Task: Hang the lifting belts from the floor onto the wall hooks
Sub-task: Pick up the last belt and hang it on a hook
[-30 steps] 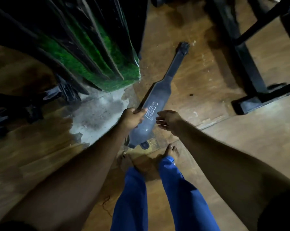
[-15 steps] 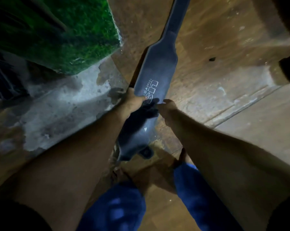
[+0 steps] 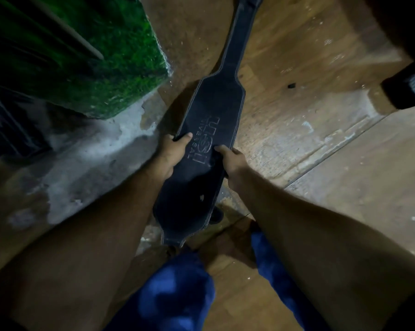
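I grip the belt (image 3: pixel 208 144) with left hand (image 3: pixel 171 152) and right hand (image 3: pixel 232 161); I'd lift evenly off the floor (image 3: pixel 321 115).

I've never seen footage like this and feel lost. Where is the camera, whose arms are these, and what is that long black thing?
The camera sits on a person's head, looking down, so the two arms are the wearer's own. There is no machine here. The long black thing is a leather lifting belt with stitched edges and a stamped logo. The left hand grips one edge of its wide part and the right hand grips the other. Its narrow strap end stretches away over the wooden floor. Below are blue trouser legs; upper left, a green turf-like block.
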